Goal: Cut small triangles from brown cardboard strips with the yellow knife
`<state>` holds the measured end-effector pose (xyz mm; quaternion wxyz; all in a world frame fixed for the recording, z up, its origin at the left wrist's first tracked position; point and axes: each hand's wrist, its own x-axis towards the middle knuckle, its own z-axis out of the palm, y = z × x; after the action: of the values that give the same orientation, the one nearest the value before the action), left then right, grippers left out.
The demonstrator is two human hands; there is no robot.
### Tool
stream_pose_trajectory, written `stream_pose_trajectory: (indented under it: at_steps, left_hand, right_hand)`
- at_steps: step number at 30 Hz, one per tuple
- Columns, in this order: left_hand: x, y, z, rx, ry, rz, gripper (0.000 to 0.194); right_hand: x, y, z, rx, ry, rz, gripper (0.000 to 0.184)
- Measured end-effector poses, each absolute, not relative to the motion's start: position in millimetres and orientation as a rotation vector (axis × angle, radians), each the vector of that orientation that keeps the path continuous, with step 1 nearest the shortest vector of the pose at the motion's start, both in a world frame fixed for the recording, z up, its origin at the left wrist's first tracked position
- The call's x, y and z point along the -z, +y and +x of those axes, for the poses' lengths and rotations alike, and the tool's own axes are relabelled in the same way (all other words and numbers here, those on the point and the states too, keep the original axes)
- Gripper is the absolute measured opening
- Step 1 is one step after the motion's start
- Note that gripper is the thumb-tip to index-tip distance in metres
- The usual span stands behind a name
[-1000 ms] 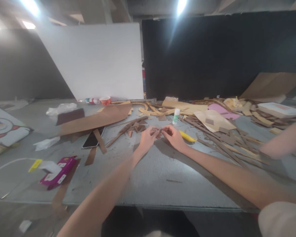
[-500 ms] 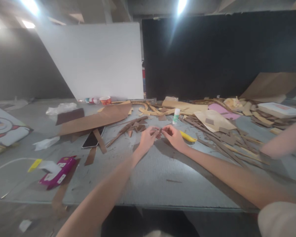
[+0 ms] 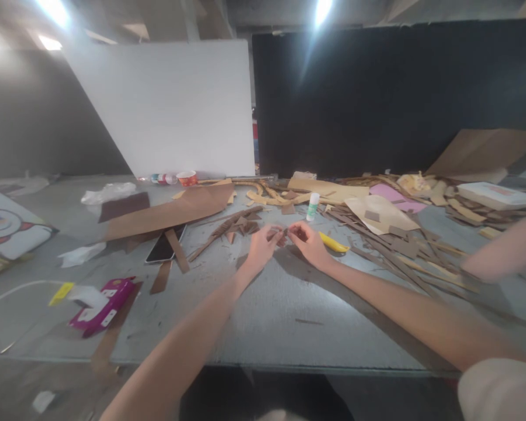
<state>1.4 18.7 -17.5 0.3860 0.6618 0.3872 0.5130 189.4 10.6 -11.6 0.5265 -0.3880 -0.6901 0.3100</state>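
Note:
Both hands meet above the middle of the grey table (image 3: 263, 327), fingertips almost touching. My left hand (image 3: 263, 241) is closed in a pinch, and so is my right hand (image 3: 305, 240). Between them is a small brown paper piece (image 3: 284, 235), mostly covered by the fingers. A yellow tool or pen-like thing (image 3: 334, 242), its kind unclear, lies against the right side of my right hand. Just behind that hand stands a white and green glue stick (image 3: 313, 207). Left of my left hand, folded brown paper pieces (image 3: 234, 225) lie in a fan-like heap.
Brown strips (image 3: 390, 260) and tan paper (image 3: 379, 215) clutter the right side. A blurred hand of another person (image 3: 506, 250) is at the far right. On the left are a phone (image 3: 161, 248), a large brown sheet (image 3: 175, 209) and a purple tissue pack (image 3: 103, 307). A red cup (image 3: 187, 178) stands behind.
Almost nothing differs. My hands stay in the same place, still pinching, with only very slight finger movement.

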Motion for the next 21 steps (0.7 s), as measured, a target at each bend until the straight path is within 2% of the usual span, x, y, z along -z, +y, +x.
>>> stream_pose_trajectory:
  at_steps: [7,15,21]
  left_hand:
    - [16.5,16.9,1.5,-1.315,1.002,1.768,0.026]
    - [17.3,16.3,1.5,-1.305,1.1,1.942,0.014]
    - [14.7,12.1,-0.3,-1.259,1.127,2.037,0.016]
  right_hand:
    - [12.7,11.4,190.7,-0.767,-1.7,-0.934,0.027]
    - [11.7,13.8,191.5,-0.743,-1.704,-0.968,0.037]
    - [16.5,20.9,193.9,-0.828,-1.678,-1.009,0.042]
